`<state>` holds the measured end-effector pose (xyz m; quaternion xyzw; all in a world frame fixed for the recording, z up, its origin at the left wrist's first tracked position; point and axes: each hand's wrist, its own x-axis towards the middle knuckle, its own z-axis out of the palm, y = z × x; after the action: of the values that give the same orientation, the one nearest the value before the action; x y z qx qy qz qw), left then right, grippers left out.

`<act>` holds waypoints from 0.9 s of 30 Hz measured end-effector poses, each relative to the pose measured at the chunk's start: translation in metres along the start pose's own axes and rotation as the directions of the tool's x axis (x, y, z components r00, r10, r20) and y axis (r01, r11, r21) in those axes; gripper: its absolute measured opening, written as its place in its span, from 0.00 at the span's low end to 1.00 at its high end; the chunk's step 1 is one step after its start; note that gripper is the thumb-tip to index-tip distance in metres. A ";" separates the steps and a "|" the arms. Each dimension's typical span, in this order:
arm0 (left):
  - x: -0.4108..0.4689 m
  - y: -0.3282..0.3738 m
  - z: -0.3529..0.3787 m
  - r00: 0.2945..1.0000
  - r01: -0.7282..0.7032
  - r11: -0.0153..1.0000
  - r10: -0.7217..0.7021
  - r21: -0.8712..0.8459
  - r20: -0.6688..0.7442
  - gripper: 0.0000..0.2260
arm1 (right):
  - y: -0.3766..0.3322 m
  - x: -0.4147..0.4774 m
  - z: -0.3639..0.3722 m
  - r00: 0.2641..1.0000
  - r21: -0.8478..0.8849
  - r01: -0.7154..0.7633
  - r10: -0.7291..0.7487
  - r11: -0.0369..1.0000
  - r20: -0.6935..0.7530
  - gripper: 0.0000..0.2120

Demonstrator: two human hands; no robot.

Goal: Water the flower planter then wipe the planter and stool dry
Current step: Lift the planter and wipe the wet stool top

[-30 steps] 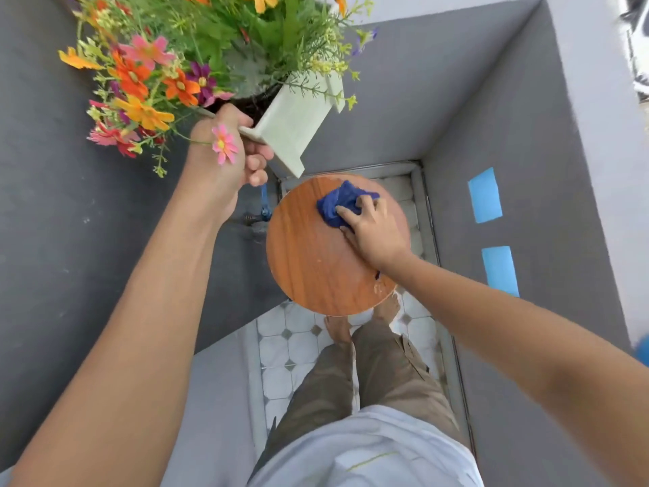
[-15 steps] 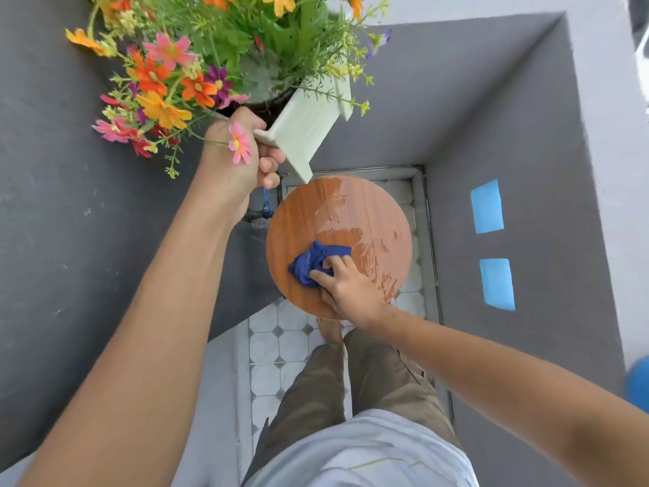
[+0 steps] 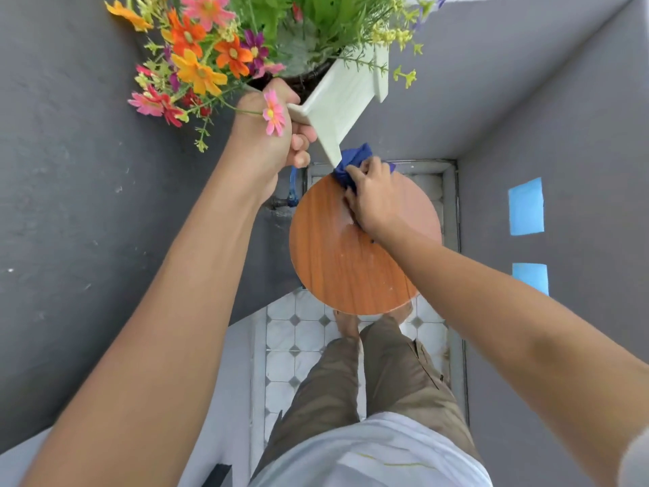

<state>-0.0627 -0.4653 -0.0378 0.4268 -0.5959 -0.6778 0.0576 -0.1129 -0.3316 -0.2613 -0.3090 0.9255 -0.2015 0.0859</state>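
A white planter [image 3: 342,107] full of orange, pink and purple flowers [image 3: 200,61] hangs in the air at the top of the view, tilted. My left hand [image 3: 270,135] grips its near rim and lifts it clear of the stool. Below it stands a round wooden stool [image 3: 344,261] with faint wet streaks on the seat. My right hand [image 3: 375,198] presses a blue cloth [image 3: 353,159] onto the far edge of the seat, just under the planter's corner.
Grey walls [image 3: 87,205] close in on the left, far side and right. Two blue tape patches [image 3: 525,207] mark the right wall. A blue tap [image 3: 292,186] juts from the left wall beside the stool. White patterned floor tiles [image 3: 298,346] and my legs lie below.
My right hand swept the blue cloth from the stool's far side to its near-left edge, then back to the far edge. The planter stays lifted in my left hand.
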 end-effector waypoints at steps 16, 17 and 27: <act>-0.012 -0.013 -0.004 1.000 0.022 1.000 -0.022 0.006 -0.018 0.11 | 0.039 -0.028 -0.028 0.992 0.015 -0.080 0.081 0.997 -0.095 0.12; -0.013 -0.014 -0.004 0.999 0.025 1.000 -0.025 0.001 -0.021 0.12 | 0.037 -0.032 -0.031 0.984 0.024 -0.134 0.136 0.991 -0.115 0.13; -0.023 -0.030 0.013 0.998 0.054 0.998 -0.055 -0.029 -0.006 0.12 | -0.018 -0.175 0.022 0.914 0.185 0.303 -0.340 0.935 0.222 0.14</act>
<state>-0.0438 -0.4339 -0.0527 0.4445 -0.5741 -0.6860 0.0473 0.0416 -0.2457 -0.2671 -0.4730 0.8262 -0.2397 0.1902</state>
